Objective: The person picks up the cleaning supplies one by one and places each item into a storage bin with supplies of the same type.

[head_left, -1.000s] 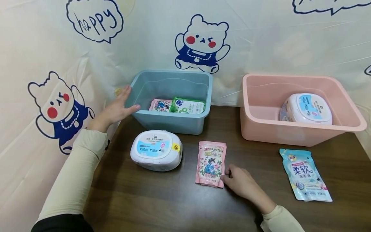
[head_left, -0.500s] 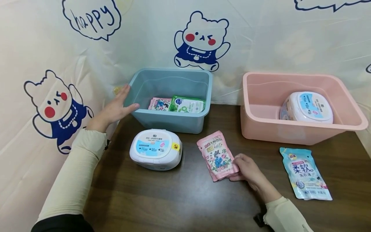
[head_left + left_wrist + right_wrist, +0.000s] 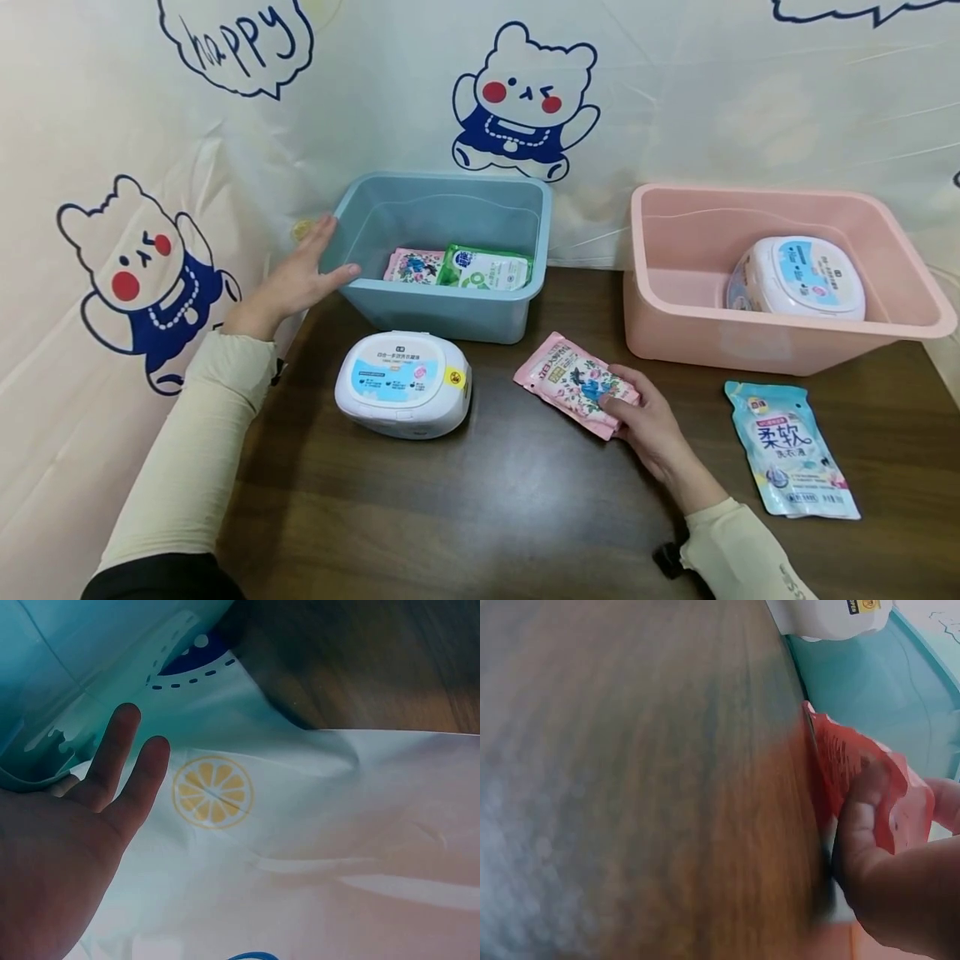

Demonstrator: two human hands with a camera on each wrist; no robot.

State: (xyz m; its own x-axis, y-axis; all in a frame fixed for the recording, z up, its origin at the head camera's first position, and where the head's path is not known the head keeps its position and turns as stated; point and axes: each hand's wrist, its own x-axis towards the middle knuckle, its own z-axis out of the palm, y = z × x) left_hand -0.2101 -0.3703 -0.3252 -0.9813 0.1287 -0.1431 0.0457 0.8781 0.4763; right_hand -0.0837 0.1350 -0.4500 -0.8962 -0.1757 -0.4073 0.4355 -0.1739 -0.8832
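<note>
My right hand [image 3: 651, 432] pinches a flat pink floral pouch [image 3: 573, 383] by its right end, thumb on top. The pouch slants over the table in front of the gap between the two bins; in the right wrist view the same pouch [image 3: 859, 765] appears close to the tabletop. My left hand [image 3: 292, 279] rests against the left rim of the blue plastic bin [image 3: 450, 312], its thumb at the front corner. In the left wrist view, straight fingers [image 3: 142, 784] show beside the bin's wall. A pink pouch [image 3: 414, 267] and a green-and-white packet [image 3: 486, 270] lie inside that bin.
A white lidded box [image 3: 403, 385] stands before the blue bin. At the right, a pink bin [image 3: 705, 337] holds a similar white box [image 3: 798, 277]. A light-blue laundry detergent pouch [image 3: 793, 450] lies in front of it. A printed cloth [image 3: 675, 92] hangs behind.
My right hand has taken hold of the pink pouch, which lay upright to the view, and turned it anticlockwise so its top points up-left. My left hand stays at the blue bin.
</note>
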